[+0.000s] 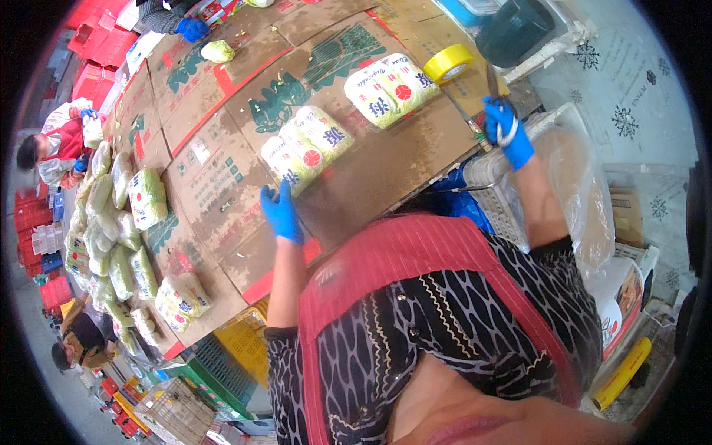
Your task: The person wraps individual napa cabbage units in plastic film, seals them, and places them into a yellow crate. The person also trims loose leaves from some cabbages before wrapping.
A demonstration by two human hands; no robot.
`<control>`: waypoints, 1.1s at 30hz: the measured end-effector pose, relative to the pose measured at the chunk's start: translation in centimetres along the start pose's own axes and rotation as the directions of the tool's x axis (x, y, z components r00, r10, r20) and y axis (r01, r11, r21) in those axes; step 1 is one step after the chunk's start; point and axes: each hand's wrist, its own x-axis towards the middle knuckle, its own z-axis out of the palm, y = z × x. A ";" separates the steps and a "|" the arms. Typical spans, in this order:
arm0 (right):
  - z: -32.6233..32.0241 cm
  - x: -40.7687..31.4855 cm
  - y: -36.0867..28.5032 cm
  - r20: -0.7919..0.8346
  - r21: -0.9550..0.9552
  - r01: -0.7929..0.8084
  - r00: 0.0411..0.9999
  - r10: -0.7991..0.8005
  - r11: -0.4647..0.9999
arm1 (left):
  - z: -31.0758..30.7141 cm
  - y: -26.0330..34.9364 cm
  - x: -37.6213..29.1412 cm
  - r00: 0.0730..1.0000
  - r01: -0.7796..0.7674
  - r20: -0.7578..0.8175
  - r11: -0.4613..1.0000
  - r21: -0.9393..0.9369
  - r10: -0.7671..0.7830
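A clear printed bag of pale green cabbages (307, 146) lies on the cardboard-covered table (384, 172) before me. My left hand (282, 214), in a blue glove, rests at the bag's near left corner with fingers apart, touching the plastic. At the table's right edge, my blue-gloved right hand (505, 132) is closed around a tool with a white loop handle, apparently scissors (492, 82); a dark blade points away from me. Beside that hand lies a thin metal blade (471, 123). A second bag of cabbages (391, 90) sits farther right, near a yellow tape roll (448, 64).
Many bagged cabbages (108, 233) are heaped at the table's left end. One loose cabbage (217, 52) lies on the far side, near a co-worker's gloved hand (192, 29). A dark bucket (514, 30) stands at upper right. Crates (214, 378) sit below the table.
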 end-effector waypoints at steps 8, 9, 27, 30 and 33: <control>17.3 -6.8 5.6 0.444 -0.273 -0.332 0.789 0.424 0.903 | 1.6 0.2 4.6 0.895 0.269 0.416 0.938 -0.220 -0.159; 18.2 -6.4 5.4 0.446 -0.293 -0.341 0.777 0.444 0.893 | 1.7 0.7 4.6 0.904 0.299 0.377 0.931 -0.212 -0.204; 20.6 -6.3 5.0 0.559 0.003 -0.491 0.723 0.406 0.871 | -1.8 0.8 4.5 0.780 0.558 0.592 0.652 -0.512 -0.202; 24.0 -5.8 4.6 0.612 -0.045 -0.522 0.659 0.436 0.852 | -3.2 0.9 2.6 0.787 0.582 0.564 0.604 -0.544 -0.250; 30.7 -4.4 5.4 0.523 0.070 -0.056 0.852 0.011 0.996 | -4.1 0.9 -0.2 0.875 0.241 0.478 0.926 -0.291 -0.078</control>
